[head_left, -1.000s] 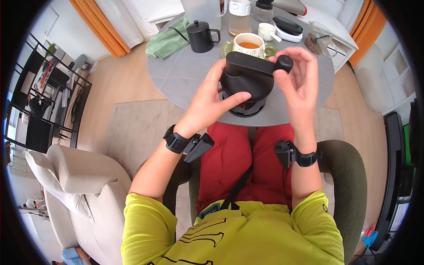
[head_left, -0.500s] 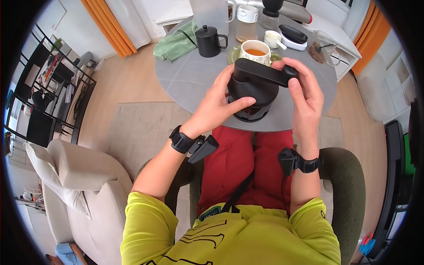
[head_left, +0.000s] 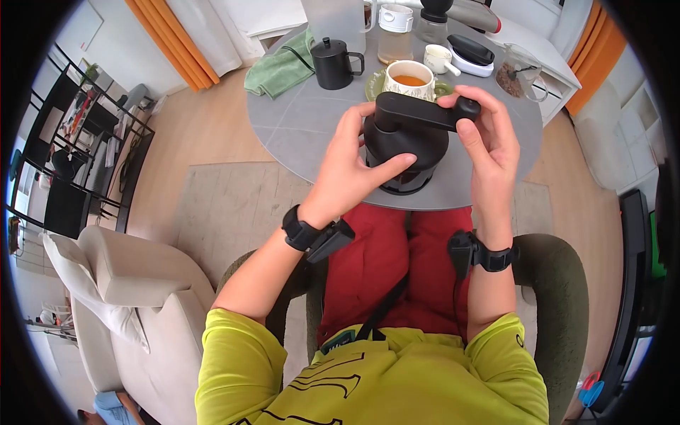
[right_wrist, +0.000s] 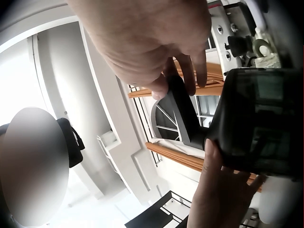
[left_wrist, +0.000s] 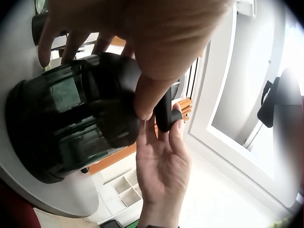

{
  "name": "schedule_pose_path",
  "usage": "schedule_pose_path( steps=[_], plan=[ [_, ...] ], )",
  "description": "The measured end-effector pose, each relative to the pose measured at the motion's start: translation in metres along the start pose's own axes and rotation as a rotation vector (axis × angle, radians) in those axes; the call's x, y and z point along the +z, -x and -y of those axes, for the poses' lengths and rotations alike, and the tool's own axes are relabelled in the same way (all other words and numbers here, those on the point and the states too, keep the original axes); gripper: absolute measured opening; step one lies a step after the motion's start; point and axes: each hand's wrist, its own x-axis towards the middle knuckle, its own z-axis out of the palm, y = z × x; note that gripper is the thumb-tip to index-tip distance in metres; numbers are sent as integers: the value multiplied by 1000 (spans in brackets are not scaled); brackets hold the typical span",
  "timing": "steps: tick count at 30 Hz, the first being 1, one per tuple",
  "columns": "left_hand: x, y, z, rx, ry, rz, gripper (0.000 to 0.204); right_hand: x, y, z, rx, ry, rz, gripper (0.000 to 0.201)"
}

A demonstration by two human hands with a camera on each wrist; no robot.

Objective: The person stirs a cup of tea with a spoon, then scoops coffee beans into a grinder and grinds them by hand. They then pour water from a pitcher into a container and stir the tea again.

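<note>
A black hand-crank coffee grinder [head_left: 406,145] with a dark see-through lower body stands upright at the table's near edge. My left hand [head_left: 347,166] is wrapped round its upper body, thumb across the near side and fingers behind. The crank arm [head_left: 414,112] on top points right. At its end my right hand [head_left: 490,134] holds the round knob [head_left: 466,108] between thumb and fingers. The left wrist view shows the grinder's clear ribbed body [left_wrist: 71,118] close up, with the right hand [left_wrist: 164,166] at the knob [left_wrist: 176,115] beyond it.
Just behind the grinder sits a patterned cup [head_left: 411,85] of amber liquid on a green saucer. A black lidded pot [head_left: 333,64], a green cloth [head_left: 280,71], a small white cup [head_left: 438,59], a scale [head_left: 470,55] and a glass jug with brown contents [head_left: 513,79] stand farther back.
The head view has shifted slightly, so the table sits farther right and lower. The right hand's fingers have closed in on the knob; the crank still points right. The left hand keeps its hold.
</note>
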Motion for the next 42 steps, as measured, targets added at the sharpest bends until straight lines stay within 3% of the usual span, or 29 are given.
schedule_pose_path(
  steps=[3,11,16,18,22,25,27,31,33,36,40,42],
  plan=[
    [5,1,2,47,-33,-92,71,-1,0,-3,-32,-5,18,30],
    [-14,-4,2,-84,216,119,60,7,9,15,4,44,25,33],
    [-14,-4,0,-84,245,141,61,-2,11,1,-31,123,-16,32],
    [-14,-4,0,-76,236,138,61,1,10,-1,-82,115,-109,33],
    [-15,-4,1,-72,242,137,69,5,7,4,-113,52,-65,36],
    [-15,-4,3,-73,229,138,70,2,10,6,-7,86,35,39],
    [-15,-3,2,-76,222,140,70,4,10,6,-39,161,-103,35],
    [-15,-3,-1,-76,214,138,63,2,8,7,-82,109,-104,35],
    [-15,-2,-1,-80,216,141,63,-1,10,10,44,38,-23,35],
    [-14,-2,-1,-82,214,133,63,-3,13,9,-13,143,-94,37],
    [-14,-2,0,-76,225,129,63,3,8,19,-60,73,-115,34],
    [-14,-1,0,-71,222,130,62,1,10,22,110,6,-33,39]
  ],
)
